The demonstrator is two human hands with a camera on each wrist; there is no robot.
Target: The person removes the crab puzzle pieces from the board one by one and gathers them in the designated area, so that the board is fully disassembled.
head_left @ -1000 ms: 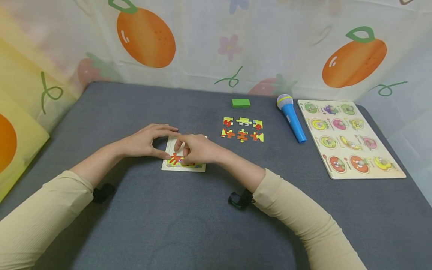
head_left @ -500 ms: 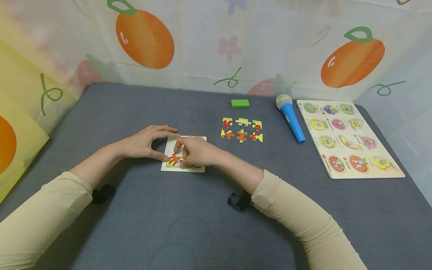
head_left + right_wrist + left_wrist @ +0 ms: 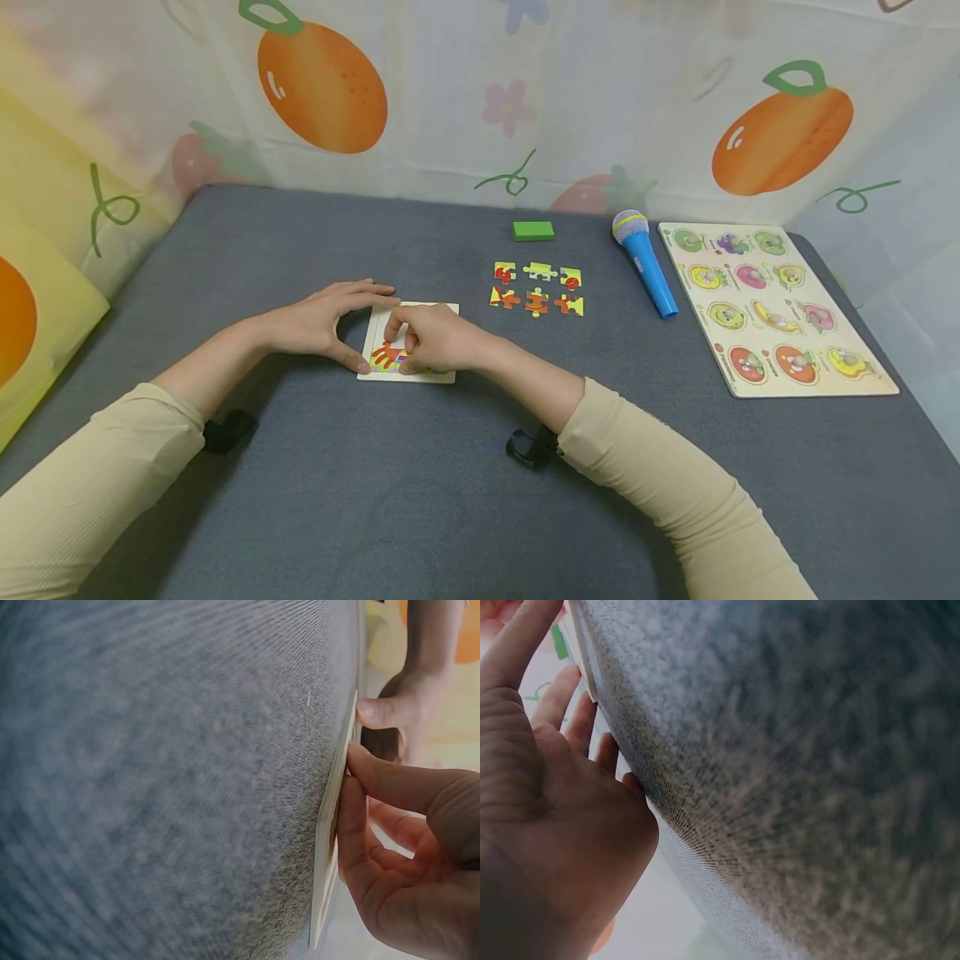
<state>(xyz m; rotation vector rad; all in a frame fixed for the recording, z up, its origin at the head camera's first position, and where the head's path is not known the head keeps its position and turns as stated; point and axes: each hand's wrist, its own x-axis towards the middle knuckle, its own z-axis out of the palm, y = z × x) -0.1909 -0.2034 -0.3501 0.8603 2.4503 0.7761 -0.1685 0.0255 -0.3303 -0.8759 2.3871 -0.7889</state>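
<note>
A small pale jigsaw tray [image 3: 408, 377] lies flat on the grey table, its lower part filled with red and yellow picture pieces [image 3: 386, 357]. My left hand [image 3: 322, 317] spans the tray's left side, thumb at the lower left corner and fingers stretched towards the top edge. Over the tray, my right hand [image 3: 442, 337] has its index finger and thumb bent down close together, pinching at a puzzle piece mostly hidden under them. In the right wrist view the right thumb [image 3: 364, 761] meets the tray edge, with the left thumb [image 3: 371, 712] beyond.
Several loose jigsaw pieces [image 3: 537, 302] lie in two rows right of the tray. Behind them is a green block [image 3: 532, 231]. A blue toy microphone [image 3: 649, 271] and a fruit puzzle board [image 3: 817, 392] lie further right. A printed curtain [image 3: 450, 100] hangs behind the table.
My left thumb has slid down along the tray's left side to its lower corner. My right hand stays in nearly the same place over the lower pieces.
</note>
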